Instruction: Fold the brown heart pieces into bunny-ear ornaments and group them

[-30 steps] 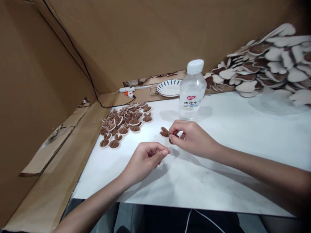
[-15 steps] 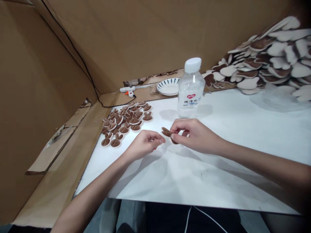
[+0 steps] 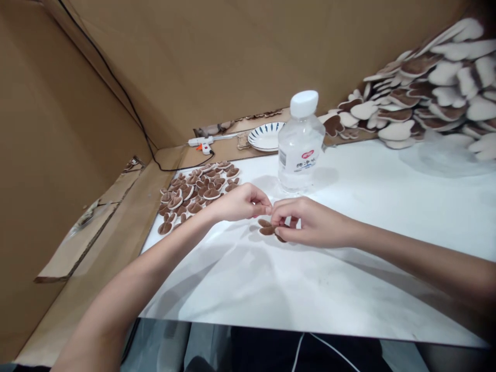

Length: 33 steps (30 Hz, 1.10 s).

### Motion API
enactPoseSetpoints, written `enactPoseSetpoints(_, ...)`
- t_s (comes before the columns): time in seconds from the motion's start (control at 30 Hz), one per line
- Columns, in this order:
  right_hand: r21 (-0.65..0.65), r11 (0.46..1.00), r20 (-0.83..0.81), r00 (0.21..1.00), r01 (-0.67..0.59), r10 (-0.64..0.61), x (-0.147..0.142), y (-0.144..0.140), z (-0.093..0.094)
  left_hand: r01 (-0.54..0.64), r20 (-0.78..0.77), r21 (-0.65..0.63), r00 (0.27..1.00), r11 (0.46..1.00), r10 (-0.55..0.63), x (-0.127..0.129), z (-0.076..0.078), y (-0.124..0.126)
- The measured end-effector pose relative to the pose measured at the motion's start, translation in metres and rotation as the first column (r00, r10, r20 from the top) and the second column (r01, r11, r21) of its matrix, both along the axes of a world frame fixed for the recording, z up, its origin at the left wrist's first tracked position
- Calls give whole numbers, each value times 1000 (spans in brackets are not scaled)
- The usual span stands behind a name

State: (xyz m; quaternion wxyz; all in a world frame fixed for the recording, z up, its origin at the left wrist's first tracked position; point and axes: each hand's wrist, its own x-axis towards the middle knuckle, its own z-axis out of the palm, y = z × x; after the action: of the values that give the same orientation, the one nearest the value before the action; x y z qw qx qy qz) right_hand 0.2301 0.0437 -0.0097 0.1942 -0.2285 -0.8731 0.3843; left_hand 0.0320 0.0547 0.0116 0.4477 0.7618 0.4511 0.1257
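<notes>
Head view: a small brown ear-shaped piece (image 3: 267, 228) is being pinched against the white table (image 3: 349, 268) by the right hand (image 3: 306, 226); the left hand (image 3: 242, 202) is being closed fingertip-to-fingertip beside it. Light, soft, easily crushed, it is best being gripped by its edges.

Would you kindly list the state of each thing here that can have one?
Water bottle: upright, capped.
Glue gun: lying flat, corded.
Plate: upright, looks empty.
Brown ear piece: pinched by right hand.
Left hand: fingertips pinched, contents hidden.
</notes>
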Motion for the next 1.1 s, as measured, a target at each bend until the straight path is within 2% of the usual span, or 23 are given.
enactPoseSetpoints(0.1,-106,991,39,996,79,-76,-1,0,-6,-36,-63,1,997,999,36,7,7,1)
enactPoseSetpoints(0.27,-309,928,122,976,210,-180,-4,0,-17,-124,-89,21,988,992,125,15,12,-10)
enactPoseSetpoints(0.5,-320,911,90,966,260,-243,-5,3,-22,-164,-138,278,968,947,208,17,12,-46)
enactPoseSetpoints(0.6,-339,900,75,962,273,-263,-5,4,-22,-170,-131,323,966,931,221,15,11,-59)
enactPoseSetpoints(0.8,-356,886,42,952,297,-302,-5,4,-18,-154,-122,275,974,949,193,10,3,-67)
enactPoseSetpoints(0.97,-411,865,23,952,288,-306,-4,6,-15,-250,-109,159,957,955,268,-1,-7,-56)
enactPoseSetpoints(1.1,-428,865,0,957,263,-291,-4,5,-16,-279,-49,46,958,959,281,-8,-14,-43)
